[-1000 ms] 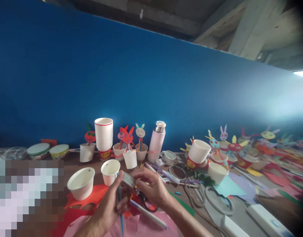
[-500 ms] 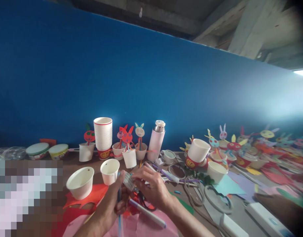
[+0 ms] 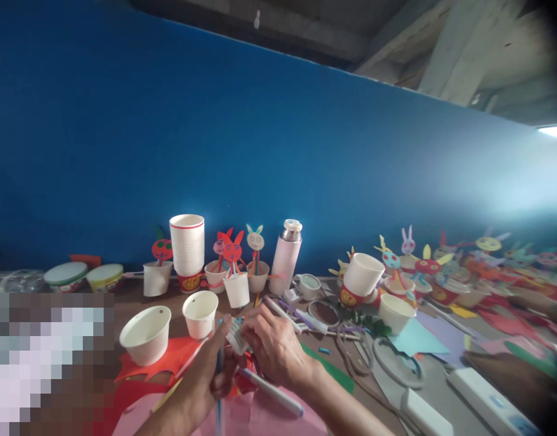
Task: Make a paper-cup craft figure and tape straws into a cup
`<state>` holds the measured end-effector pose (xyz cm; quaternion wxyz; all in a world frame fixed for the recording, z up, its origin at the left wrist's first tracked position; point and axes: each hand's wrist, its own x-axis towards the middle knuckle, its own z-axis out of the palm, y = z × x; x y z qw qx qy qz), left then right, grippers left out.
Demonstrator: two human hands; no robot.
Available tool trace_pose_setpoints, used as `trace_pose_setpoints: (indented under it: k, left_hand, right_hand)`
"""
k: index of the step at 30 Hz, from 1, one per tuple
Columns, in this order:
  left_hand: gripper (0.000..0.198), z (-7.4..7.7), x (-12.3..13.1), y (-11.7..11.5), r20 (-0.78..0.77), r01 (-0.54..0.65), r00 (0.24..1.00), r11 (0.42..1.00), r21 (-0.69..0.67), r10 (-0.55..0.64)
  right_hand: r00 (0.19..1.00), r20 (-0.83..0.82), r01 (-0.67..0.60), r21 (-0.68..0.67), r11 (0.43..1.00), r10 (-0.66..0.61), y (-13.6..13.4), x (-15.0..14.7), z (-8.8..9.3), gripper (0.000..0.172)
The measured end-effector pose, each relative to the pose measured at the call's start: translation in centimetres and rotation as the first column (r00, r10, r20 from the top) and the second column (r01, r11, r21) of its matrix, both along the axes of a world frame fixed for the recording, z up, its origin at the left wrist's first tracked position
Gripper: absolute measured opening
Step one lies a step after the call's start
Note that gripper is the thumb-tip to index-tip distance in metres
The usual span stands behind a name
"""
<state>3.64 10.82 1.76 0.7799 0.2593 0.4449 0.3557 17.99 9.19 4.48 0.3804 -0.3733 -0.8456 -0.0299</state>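
While whitish piece (image 3: 235, 338) and blue strip (image 3: 220, 362) are being gripped by curled left hand (image 3: 210, 366), slip is being risked by thumb shift; bent-fingered right hand (image 3: 278, 346), hold being hidden.

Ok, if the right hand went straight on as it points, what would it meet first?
The right hand would first meet the small whitish piece at its fingertips, then probably the left hand; depth is unclear.

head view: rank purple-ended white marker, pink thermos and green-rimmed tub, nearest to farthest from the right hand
From the right hand:
1. White marker, just below it in the picture.
2. Pink thermos, behind it.
3. Green-rimmed tub, far off to the left.
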Motion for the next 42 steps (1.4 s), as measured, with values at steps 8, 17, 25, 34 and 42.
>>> trace_pose_setpoints:
  k: [8,17,25,34,42]
  left_hand:
    - [0.052,-0.2,-0.4,0.2,0.066,0.023,0.998,1.000,-0.012,-0.023]
    - [0.053,0.6,-0.3,-0.2,-0.001,0.014,1.000,0.995,0.094,-0.014]
    - [0.058,0.8,-0.1,-0.3,-0.137,0.029,0.990,0.985,0.168,-0.006]
    - [0.057,1.1,0.0,-0.4,-0.167,-0.024,0.985,0.995,0.093,0.040]
    - [0.052,0.5,-0.6,0.4,-0.042,-0.034,0.999,0.999,0.011,0.034]
  right_hand:
    - [0.999,-0.039,-0.016,-0.045,0.999,0.014,0.4,0.8,-0.9,0.017]
    - [0.987,-0.143,-0.103,-0.184,0.978,0.077,0.3,1.4,0.4,0.008]
    - [0.998,-0.016,-0.058,-0.274,0.960,0.055,-0.2,1.6,1.6,0.005]
    - [0.984,0.174,-0.015,-0.051,0.999,0.024,-0.1,1.0,0.8,0.013]
    - [0.996,-0.008,-0.090,0.007,0.996,0.090,0.2,1.1,0.0,0.014]
